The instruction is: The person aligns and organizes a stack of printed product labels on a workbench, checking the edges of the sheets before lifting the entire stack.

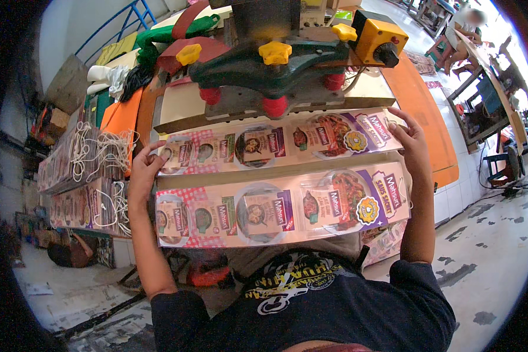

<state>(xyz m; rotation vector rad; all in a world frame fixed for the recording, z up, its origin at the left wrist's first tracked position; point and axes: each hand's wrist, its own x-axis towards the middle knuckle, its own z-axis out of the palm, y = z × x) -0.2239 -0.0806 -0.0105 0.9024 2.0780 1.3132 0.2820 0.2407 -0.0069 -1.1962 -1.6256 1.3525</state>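
Note:
A long printed card strip with food pictures and clear plastic pockets lies just in front of a dark green press head. My left hand pinches its left end, thumb on top. At its right end, my right hand grips the edge with the thumb over the face and the fingers around the far corner. Nearer to me lies a second strip of the same print, in front of my body between my forearms. Neither hand's fingers are on that nearer strip.
The press carries yellow star knobs, red feet and a yellow control box with a black dial. Bundled strips with white cords are stacked at left. An orange board lies at right. Another person sits far right.

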